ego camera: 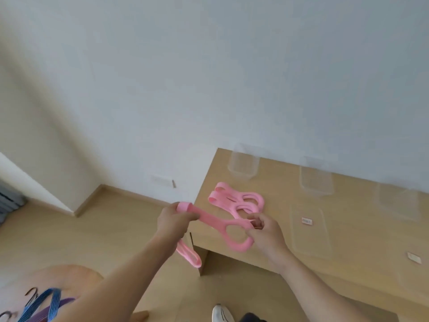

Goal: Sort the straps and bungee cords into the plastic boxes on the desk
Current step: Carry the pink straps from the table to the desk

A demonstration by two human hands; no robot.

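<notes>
Strap [214,220] in pink is held level between both hands, over the left front corner of a wooden surface [348,247]. Its band is gripped by the left hand [173,220], with a loop hanging below; its ring end is pinched by the right hand [264,231]. More pink straps [236,201] are piled on the surface. Three clear boxes [242,165] are lined behind. Bungee cords [44,303] are seen lower left.

One wide head view looks forward and down, close above left hand [173,220] and right hand [264,231]; desk [359,263] beyond their grip.
</notes>
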